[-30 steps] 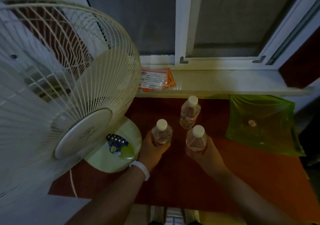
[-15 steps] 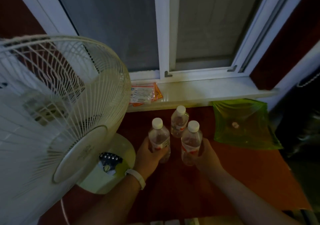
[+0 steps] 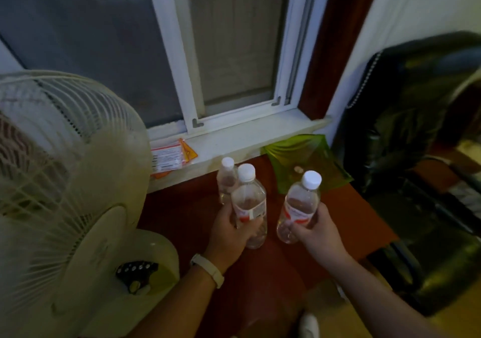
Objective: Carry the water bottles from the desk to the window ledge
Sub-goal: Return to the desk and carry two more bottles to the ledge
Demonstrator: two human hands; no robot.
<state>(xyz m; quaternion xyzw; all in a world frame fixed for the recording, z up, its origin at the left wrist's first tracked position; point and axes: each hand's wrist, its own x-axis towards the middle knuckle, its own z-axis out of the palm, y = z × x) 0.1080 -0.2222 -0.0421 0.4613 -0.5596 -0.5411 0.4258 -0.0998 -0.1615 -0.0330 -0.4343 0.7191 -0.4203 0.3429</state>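
Near the middle of the frame, the person's left hand point(image 3: 230, 233) wraps round a clear, white-capped left bottle point(image 3: 249, 202), held upright over the red desk point(image 3: 179, 207). Just right of it, the right hand point(image 3: 321, 233) grips the right bottle point(image 3: 299, 204) by its lower half, cap leaning to the right. A third bottle point(image 3: 226, 178) stands behind the left one (touching or not, I cannot tell), close below the white window ledge point(image 3: 247, 138). An orange-and-white packet point(image 3: 169, 158) lies at the ledge's left end. A cream fan point(image 3: 65, 181) fills the lower left, and a green dish point(image 3: 307, 160) sits right of centre.
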